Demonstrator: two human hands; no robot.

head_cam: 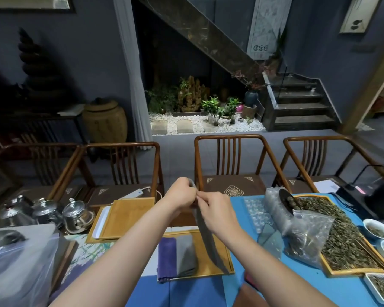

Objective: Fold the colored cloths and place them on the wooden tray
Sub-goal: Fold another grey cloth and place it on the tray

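Two hands, one cloth: you are working above the bench, with everything else laid out beneath your arms.
Bench: the long bench under its bright blue mat carries all of it, so the cloth only has to be lowered, not carried, when the fold is done.
Tea tray: the wide wooden tray heaped with dried green leaves sits well off to your right, clear of the folding.
Wooden tray: the shallow light-wood tray lies directly below your hands, near your body; that looks deliberate, since it is where the cloths go.
Grey cloth: the long dark grey cloth hangs from your hands, its lower end reaching down over the wooden tray. Held by its top edge, it drapes straight under its own weight, which should make matching the edges easier.
Folded grey cloth: a folded grey cloth already rests in the wooden tray.
Purple cloth: the folded purple cloth lies just beside that one on its left, its near end poking over the tray's rim.
Left hand: your left hand is pinched shut on the top of the hanging grey cloth.
Right hand: your right hand meets it, fingers closed on the same edge; the two hands touch, probably to bring corners together.
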